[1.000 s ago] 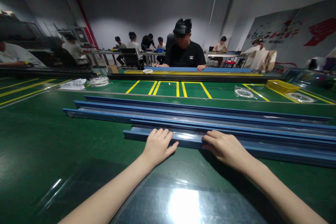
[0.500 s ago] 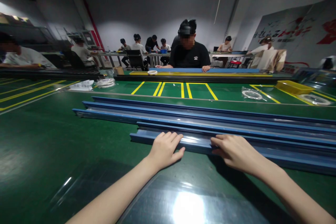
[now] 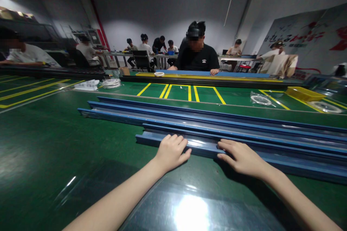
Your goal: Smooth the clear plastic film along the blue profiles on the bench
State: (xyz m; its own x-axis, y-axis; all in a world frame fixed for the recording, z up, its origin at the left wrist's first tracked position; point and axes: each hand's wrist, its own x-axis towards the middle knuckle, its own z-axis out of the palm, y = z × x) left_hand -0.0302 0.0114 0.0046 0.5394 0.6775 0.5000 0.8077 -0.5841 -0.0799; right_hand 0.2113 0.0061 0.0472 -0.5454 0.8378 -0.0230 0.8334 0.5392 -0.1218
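Observation:
A long blue channel-shaped profile (image 3: 202, 150) lies across the green table in front of me, running out of view on the right. My left hand (image 3: 172, 152) is closed over its near wall close to the left end, fingers inside the channel and thumb on the front. Farther right, my right hand (image 3: 241, 157) pinches the same wall, its fingertips over the top edge and its thumb at the front face. Directly behind, and reaching farther left, lies another blue profile (image 3: 114, 116), its channel open upward. The fingertips inside the front channel are partly hidden.
Clear plastic sheeting (image 3: 159, 202) lies near me, reflecting light. Beyond the profiles are coiled rings in bags (image 3: 111, 83), a bagged ring (image 3: 260, 98) and a yellow tray (image 3: 305, 94). Across the table, a co-worker in black (image 3: 202, 57) handles another blue profile (image 3: 230, 73).
My right thumb and fingers have shifted slightly on the near wall. My left hand keeps its place on the profile. The whole view has moved a little.

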